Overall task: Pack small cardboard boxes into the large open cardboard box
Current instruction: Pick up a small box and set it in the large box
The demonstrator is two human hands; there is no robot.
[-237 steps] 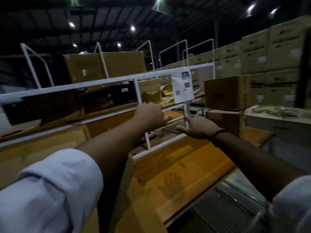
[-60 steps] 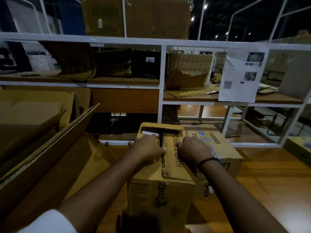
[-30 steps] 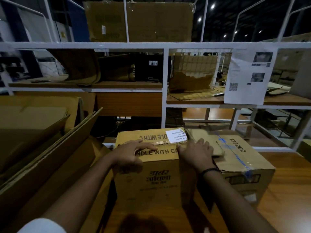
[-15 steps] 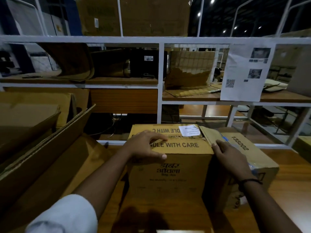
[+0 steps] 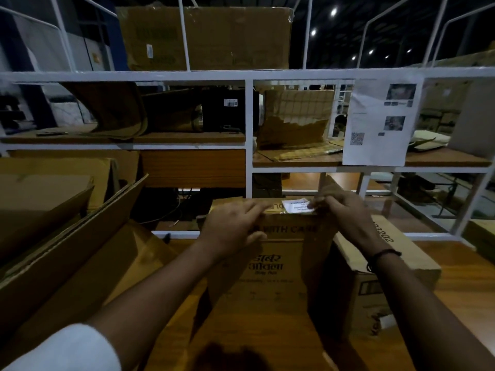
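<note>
A small cardboard box [image 5: 267,277] printed "WITH CARE" stands upright on the wooden table [image 5: 466,295], right in front of me. My left hand [image 5: 233,226] grips its top left edge, fingers over the top and thumb on the front face. My right hand [image 5: 340,210] is curled on the top right edge beside a white label [image 5: 293,206], where a cardboard flap [image 5: 328,184] sticks up. A second small box [image 5: 393,266] with a printed number stands against its right side. The large open cardboard box [image 5: 69,236] lies at the left, flaps spread.
A white metal shelf frame [image 5: 249,135] crosses behind the table, holding flattened cardboard, a dark box and a big carton on top. A printed sheet [image 5: 380,121] hangs on it at the right. Bare table surface lies to the right of the boxes.
My right hand has shifted from the box's right side up to its top edge by the label, and a flap now stands up there. My left hand stays on the top left edge.
</note>
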